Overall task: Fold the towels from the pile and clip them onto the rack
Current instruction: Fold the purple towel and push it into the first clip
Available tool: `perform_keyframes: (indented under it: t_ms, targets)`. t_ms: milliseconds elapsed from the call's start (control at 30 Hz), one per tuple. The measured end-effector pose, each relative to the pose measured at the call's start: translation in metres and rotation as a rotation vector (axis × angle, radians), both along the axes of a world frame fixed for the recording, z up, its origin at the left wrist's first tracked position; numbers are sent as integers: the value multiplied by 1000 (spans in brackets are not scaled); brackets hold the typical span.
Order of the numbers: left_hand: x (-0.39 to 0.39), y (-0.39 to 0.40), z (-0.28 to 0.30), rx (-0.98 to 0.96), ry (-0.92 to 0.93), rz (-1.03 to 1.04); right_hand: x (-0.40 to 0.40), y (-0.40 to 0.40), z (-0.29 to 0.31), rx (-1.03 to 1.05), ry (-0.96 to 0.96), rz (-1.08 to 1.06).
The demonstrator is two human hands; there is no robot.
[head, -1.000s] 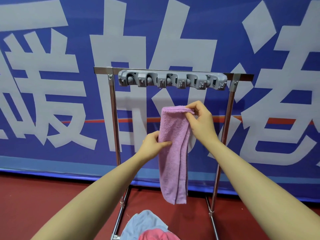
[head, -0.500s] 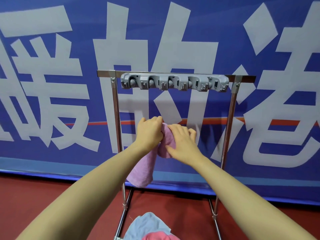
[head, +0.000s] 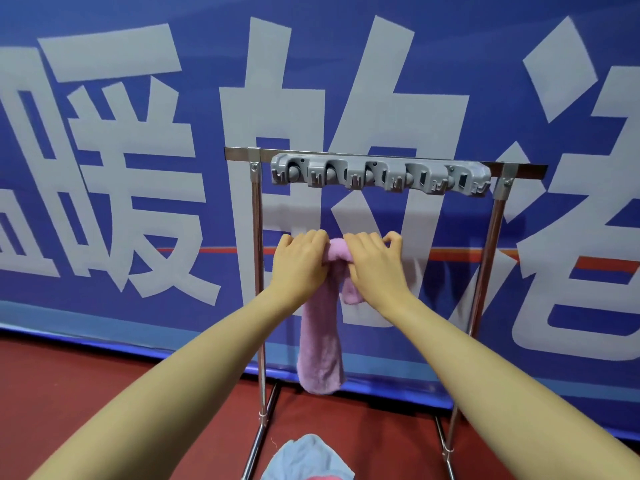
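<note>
Before a blue banner (head: pixel 104 168), the left hand (head: pixel 299 261) and right hand (head: pixel 375 263), knuckles up, apparently both grip the pink towel (head: pixel 320 341) below the rack (head: pixel 381 174).

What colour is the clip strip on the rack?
Grey, the clip strip on the rack, clearest in the head view.

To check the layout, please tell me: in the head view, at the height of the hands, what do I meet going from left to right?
Left rack post → left hand → pink towel → right hand → right rack post.
</note>
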State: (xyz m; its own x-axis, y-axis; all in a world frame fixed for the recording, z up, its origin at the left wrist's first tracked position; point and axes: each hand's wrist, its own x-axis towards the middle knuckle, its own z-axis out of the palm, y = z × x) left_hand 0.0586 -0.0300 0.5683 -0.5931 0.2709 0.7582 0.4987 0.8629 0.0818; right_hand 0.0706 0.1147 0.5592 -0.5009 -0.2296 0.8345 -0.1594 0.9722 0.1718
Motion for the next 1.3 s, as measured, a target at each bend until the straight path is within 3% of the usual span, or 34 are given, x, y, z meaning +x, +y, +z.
perform_keyframes:
  t_ms: [100,233,500,633,767,933,1100,1300]
  targets:
    - [4,-5,-4,137,-167,29,-7,-9,13,-82,-14,38]
    - [1,-24,-9,237,-239,63,-15,-13,26,-177,-24,41]
    - [-13,-46,14,150,-157,97,-21,-22,13,-116,-35,203]
    - [-20,-55,30,60,-126,124,-28,-24,12,52,51,276]
    - [-25,-63,48,36,-56,132,-36,-28,23,213,166,281]
    - [-34,-74,75,-57,85,145,-51,-37,45,241,281,184]
    - [-51,-78,109,-80,244,153,-62,-60,83,80,282,139]
    - [-78,-87,134,-82,284,165,-92,-94,112,-216,246,114]
